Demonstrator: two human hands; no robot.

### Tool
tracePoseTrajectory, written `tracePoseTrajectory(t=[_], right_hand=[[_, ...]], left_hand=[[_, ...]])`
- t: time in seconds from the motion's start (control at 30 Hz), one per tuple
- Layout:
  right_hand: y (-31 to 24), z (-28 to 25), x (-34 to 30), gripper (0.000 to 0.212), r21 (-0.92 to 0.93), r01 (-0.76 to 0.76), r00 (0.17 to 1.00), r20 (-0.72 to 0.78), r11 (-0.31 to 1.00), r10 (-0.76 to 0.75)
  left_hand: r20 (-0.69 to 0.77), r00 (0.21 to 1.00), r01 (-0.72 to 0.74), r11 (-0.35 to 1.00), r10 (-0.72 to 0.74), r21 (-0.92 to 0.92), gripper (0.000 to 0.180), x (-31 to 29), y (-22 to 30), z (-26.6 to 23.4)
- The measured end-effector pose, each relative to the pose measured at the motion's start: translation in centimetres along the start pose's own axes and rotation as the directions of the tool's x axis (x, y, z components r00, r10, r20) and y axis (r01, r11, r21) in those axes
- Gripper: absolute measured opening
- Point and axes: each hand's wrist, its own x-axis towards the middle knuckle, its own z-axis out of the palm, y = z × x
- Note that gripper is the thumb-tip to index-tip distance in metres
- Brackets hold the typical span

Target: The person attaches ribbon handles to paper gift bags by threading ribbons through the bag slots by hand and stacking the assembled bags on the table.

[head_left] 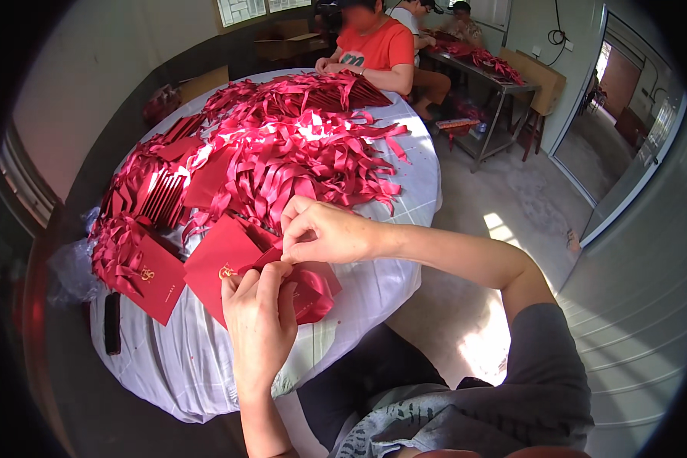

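A red paper gift bag [215, 258] with a gold emblem lies in front of me on the table, overlapping other red bags. At its upper edge my left hand [261, 319] is closed, fingertips gripping the bag. My right hand [324, 231] pinches just above the left fingertips; what it holds is too small to make out. A glossy red ribbon [322, 307] hangs beside my left fingers. To the left lies another red bag [159, 278] with a gold emblem, ribbons partly over it.
A heap of red satin ribbons [282, 164] and stacked red bags [160, 195] covers much of the white-clothed round table [160, 362]. A dark narrow object [112, 324] lies at the left edge. Across sits a person in red [378, 49]; others work at a metal table [492, 84].
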Motion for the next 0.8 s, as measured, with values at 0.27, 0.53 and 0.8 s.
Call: tracePoseTrajectory(t=[0.27,0.53,0.8], right_hand=[[-0.3,-2.2,2.2,0.017,-0.01,0.125,0.968,-0.22,0.992,-0.124],[0.9,-2.8,4.3,0.019,0.467,0.172,0.927,-0.376,0.867,0.018],[2.2,-2.8,2.5,0.035,0.626,-0.064,0.996,-0.008,0.778,0.089]], left_hand=[[0.033,0.997,0.075,0.996,-0.077,0.05,0.014,-0.1,0.5,0.0],[0.018,1.0,-0.026,0.999,0.025,0.021,0.011,-0.1,0.4,-0.2],[0.073,0.997,-0.031,0.998,0.026,0.063,0.018,-0.4,0.3,-0.2]])
